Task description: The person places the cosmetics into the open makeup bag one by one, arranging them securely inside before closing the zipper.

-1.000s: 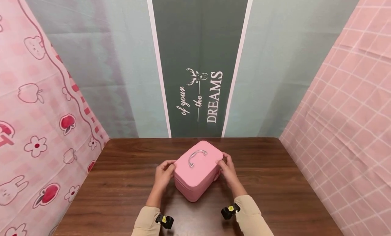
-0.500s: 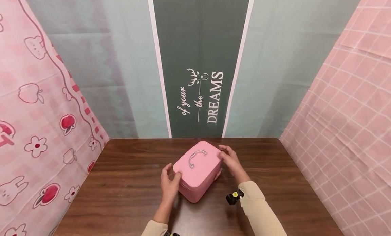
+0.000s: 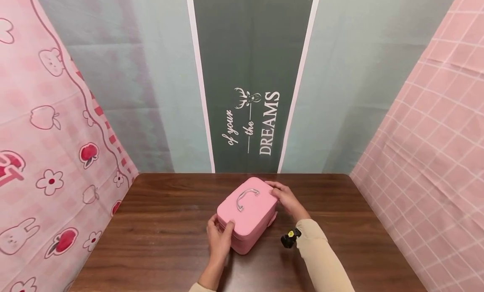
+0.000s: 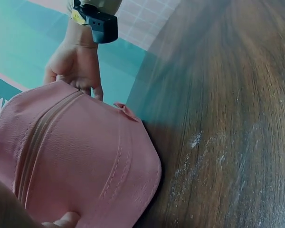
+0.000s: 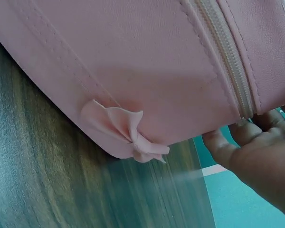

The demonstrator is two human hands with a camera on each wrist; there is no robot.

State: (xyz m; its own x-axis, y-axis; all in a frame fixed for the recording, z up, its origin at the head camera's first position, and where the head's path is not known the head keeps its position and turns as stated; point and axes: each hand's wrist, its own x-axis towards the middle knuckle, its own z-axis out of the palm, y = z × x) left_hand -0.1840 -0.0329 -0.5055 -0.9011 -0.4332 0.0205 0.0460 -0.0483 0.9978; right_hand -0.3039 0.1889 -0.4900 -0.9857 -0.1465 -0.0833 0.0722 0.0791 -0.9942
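A pink vanity case point(image 3: 245, 224) with a silver handle point(image 3: 239, 200) on its lid stands at an angle on the table, lid down. My left hand point(image 3: 220, 241) holds its near left corner, thumb on the lid and fingers down the side. At the far right corner my right hand point(image 3: 285, 198) grips it, thumb at the lid's edge. The right wrist view shows that hand's fingertips at the end of the zip point(image 5: 228, 61), which runs below the lid. A pink bow point(image 5: 128, 130) sits low on the case's side.
The case stands on a dark brown wooden table point(image 3: 159, 237), whose far edge meets a grey-green curtain point(image 3: 245, 44) with lettering. Pink cloths hang at the left point(image 3: 68, 132) and right point(image 3: 427, 128). A black wrist camera point(image 3: 289, 239) sits at the right sleeve.
My left hand has slid from the left side of the case toward its near corner. The right hand has shifted to the far right corner. The case stays nearly in place.
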